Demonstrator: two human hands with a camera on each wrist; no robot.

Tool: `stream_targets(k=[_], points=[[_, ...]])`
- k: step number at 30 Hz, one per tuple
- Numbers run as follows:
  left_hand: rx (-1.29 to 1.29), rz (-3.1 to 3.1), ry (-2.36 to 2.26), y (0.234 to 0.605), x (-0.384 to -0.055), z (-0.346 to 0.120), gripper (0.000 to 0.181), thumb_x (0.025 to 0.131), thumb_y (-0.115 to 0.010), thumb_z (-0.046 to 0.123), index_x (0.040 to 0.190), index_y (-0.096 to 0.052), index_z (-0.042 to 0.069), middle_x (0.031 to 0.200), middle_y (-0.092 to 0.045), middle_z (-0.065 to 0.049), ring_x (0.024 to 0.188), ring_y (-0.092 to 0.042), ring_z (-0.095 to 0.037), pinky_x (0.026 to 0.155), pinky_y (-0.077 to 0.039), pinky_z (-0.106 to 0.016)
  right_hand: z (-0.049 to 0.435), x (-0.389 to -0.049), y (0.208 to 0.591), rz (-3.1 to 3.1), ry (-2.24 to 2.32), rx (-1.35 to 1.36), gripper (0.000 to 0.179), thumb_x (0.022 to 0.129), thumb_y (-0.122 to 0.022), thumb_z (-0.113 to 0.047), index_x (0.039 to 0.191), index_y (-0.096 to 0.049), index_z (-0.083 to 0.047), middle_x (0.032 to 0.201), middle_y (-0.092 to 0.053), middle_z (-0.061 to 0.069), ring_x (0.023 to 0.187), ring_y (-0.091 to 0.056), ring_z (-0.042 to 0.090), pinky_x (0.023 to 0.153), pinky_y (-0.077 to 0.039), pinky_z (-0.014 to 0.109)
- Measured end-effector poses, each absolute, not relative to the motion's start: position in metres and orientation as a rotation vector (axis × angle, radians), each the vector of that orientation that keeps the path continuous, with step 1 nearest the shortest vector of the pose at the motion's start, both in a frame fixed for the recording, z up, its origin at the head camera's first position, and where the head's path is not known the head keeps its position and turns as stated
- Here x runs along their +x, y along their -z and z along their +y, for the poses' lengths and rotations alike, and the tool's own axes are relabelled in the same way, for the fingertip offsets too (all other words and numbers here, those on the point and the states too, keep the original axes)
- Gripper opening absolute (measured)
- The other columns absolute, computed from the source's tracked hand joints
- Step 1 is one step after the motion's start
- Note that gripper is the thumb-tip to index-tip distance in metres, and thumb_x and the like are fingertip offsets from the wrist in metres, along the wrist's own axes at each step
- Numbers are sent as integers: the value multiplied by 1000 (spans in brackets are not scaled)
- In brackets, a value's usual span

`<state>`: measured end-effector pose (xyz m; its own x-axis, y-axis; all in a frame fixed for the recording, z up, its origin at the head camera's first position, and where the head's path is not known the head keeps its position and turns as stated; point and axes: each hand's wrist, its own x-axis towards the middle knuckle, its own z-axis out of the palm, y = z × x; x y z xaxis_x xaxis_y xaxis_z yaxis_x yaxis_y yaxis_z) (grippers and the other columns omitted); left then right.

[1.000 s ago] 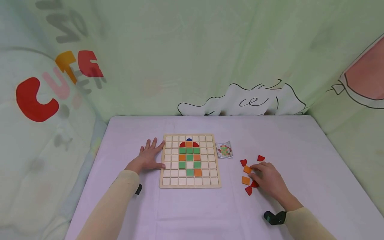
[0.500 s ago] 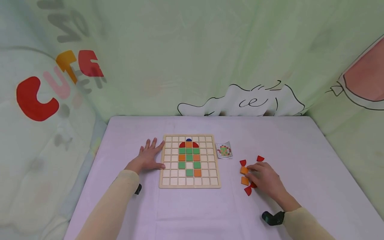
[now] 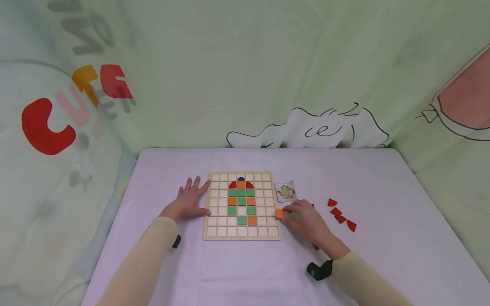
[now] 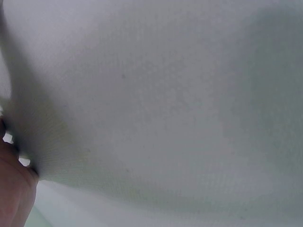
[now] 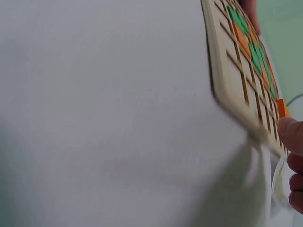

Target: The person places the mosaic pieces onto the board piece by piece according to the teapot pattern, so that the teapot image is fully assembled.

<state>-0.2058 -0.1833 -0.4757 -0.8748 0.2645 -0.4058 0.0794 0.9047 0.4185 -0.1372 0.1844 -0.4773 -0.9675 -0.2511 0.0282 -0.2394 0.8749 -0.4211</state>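
A wooden grid board (image 3: 243, 238) lies on the table, with green, orange, red and blue tiles set in its middle columns. My left hand (image 3: 187, 201) rests at the board's left edge, fingers spread and straight, the thumb on the rim. Between thumb and fingers, my right hand (image 3: 308, 219) pinches an orange square tile (image 3: 280, 213) over the board's right edge. The right wrist view shows this orange tile (image 5: 282, 108) standing above the grid, thumb (image 5: 291, 135) against it. Only the side of the left hand (image 4: 16, 189) appears in the left wrist view.
A small printed pattern card (image 3: 286, 191) lies right of the board. Farther right are several loose red pieces (image 3: 340, 219); others lie partly hidden behind the right hand and wrist. Printed cloth walls (image 3: 183, 85) rise around the table (image 3: 245, 272).
My right hand has picked up an orange tile from among the loose pieces and carried it left to the board's right edge. More red pieces are uncovered. The left hand stays still.
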Motion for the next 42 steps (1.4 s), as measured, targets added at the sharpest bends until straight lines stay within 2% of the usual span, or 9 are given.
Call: stream_targets(k=[13,16,23,33,40,42], points=[[242,2597,-543,476,-207,-182,106,86,-82,39,165,-16,17,172,5,-20,158,12,-44,126,2,-64,112,-146,477,2967,748,-679,23,86,-83,-18,106,-80,-8,99,-74,2,99,-61,19,86,-58,33],[247,2601,-539,477,-207,-183,106,85,-82,39,165,-16,17,172,5,-20,158,12,-44,126,2,-64,100,-145,479,2954,742,-748,21,86,-83,-18,105,-80,-8,100,-74,2,97,-60,17,82,-57,31],[260,2604,-531,479,-208,-184,107,85,-82,40,165,-15,16,172,5,-21,158,11,-45,125,1,-65,80,-145,480,2896,704,-776,20,87,-81,-20,105,-79,-10,101,-72,1,94,-57,15,79,-55,30],[247,2605,-533,479,-208,-184,106,85,-82,39,165,-16,17,172,5,-20,158,12,-44,126,1,-64,69,-147,482,2883,601,-830,22,88,-81,-22,107,-79,-10,104,-73,3,100,-60,19,89,-57,35],[251,2602,-538,478,-208,-184,106,86,-82,39,165,-16,16,172,4,-21,158,12,-45,125,1,-65,68,-148,485,2897,606,-865,21,88,-81,-21,105,-79,-10,104,-73,4,100,-62,20,109,-50,43],[251,2601,-536,478,-208,-184,106,86,-82,39,165,-16,16,172,4,-21,158,12,-45,125,1,-65,68,-149,485,2894,615,-868,20,88,-81,-20,105,-79,-9,104,-73,4,101,-62,21,109,-50,43]])
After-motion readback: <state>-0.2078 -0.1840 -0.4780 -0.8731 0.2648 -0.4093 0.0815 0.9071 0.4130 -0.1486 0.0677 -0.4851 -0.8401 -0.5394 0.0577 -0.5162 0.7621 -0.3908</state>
